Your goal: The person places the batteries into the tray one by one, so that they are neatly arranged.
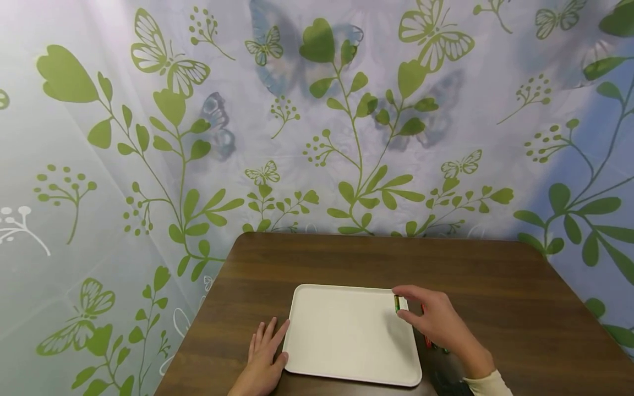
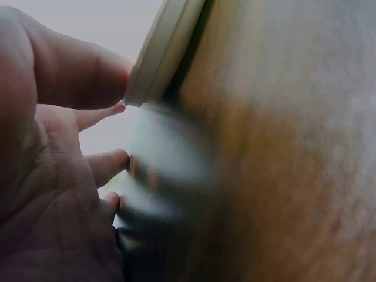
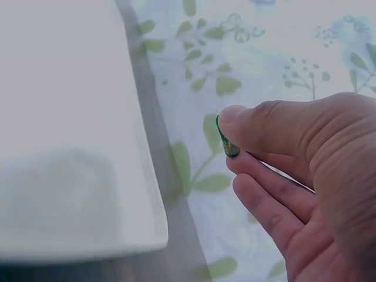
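A white rectangular tray [image 1: 351,335] lies on the brown wooden table. My right hand [image 1: 436,316] is raised over the tray's right side, pinching a small green and gold battery [image 1: 397,303] between thumb and fingers. The right wrist view shows one end of the battery [image 3: 230,147] poking out below the thumb, the rest covered by it. At the tray's left edge rests my left hand [image 1: 262,357], fingers extended and spread. Its thumb [image 2: 88,73] touches the tray rim [image 2: 155,59] in the left wrist view.
Small red and green items [image 1: 428,341] lie just right of the tray, partly hidden by my right hand. A dark object [image 1: 448,377] sits at the near side by my right wrist. A leaf-and-butterfly curtain [image 1: 317,165] hangs behind the table [image 1: 376,258].
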The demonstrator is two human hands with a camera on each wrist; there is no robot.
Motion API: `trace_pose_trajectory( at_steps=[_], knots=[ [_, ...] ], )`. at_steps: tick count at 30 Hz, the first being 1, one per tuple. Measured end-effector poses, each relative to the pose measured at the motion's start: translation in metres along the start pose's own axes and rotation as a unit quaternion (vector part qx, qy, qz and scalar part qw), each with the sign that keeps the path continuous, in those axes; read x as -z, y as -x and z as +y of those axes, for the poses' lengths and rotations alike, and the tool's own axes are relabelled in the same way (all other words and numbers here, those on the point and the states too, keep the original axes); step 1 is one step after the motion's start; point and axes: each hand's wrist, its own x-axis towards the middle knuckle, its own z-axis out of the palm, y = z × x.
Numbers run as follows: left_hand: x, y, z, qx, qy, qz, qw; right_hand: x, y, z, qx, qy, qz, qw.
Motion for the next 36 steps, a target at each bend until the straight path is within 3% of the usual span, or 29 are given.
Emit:
trace_pose_trajectory(
  at_steps=[4, 10, 21, 36],
  knots=[
    [-0.001, -0.001, 0.0, 0.012, -0.02, 0.007, 0.9997, -0.015, -0.012, -0.013, -0.006, -0.026, -0.009, 0.9996],
    [0.006, 0.001, 0.018, 0.032, -0.033, -0.024, 0.9987, -0.039, -0.025, -0.028, -0.018, -0.066, -0.027, 0.9973],
    [0.006, 0.0, 0.018, 0.033, -0.032, -0.023, 0.9986, -0.082, -0.04, -0.052, -0.035, -0.154, -0.05, 0.9862],
    [0.006, -0.001, 0.014, 0.029, -0.04, -0.018, 0.9986, -0.146, -0.059, -0.081, 0.001, -0.242, -0.068, 0.968]
  ],
)
